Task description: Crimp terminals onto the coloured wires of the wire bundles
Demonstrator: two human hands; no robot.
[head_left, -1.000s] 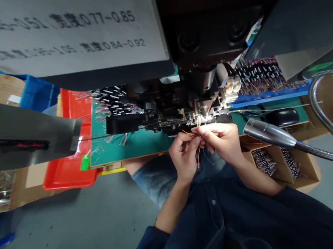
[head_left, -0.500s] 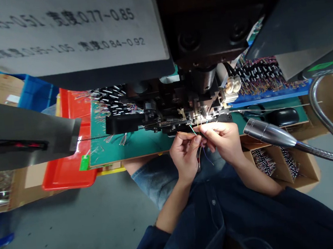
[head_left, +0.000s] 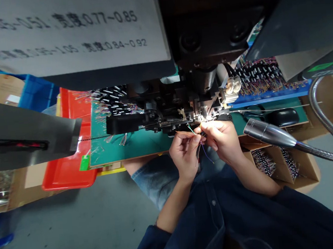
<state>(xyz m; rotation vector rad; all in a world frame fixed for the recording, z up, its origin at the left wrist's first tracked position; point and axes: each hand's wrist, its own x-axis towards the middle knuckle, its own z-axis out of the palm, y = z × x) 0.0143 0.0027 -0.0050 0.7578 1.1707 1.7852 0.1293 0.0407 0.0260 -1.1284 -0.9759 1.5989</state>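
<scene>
Both hands are close together just in front of a crimping machine (head_left: 179, 107). My left hand (head_left: 185, 150) pinches a bundle of thin coloured wires (head_left: 207, 154); a purple one hangs down below the fingers and a green one sticks up. My right hand (head_left: 223, 140) is closed too, thumb and forefinger pinching wire ends from the same bundle at the lit working point of the machine. The fingers partly hide the wires, and glare blurs the spot where they meet the machine.
A metal gooseneck lamp (head_left: 270, 132) reaches in from the right. On the green table (head_left: 133, 147) lie several wire bundles and a black mouse (head_left: 281, 117). A red tray (head_left: 70, 174) stands left, a divided cardboard box (head_left: 306, 183) below right. A label sheet (head_left: 86, 38) hangs above.
My right hand has shifted slightly left and up. The yellow wire that stood up between the fingers and the machine now shows much less. My left hand has barely moved.
</scene>
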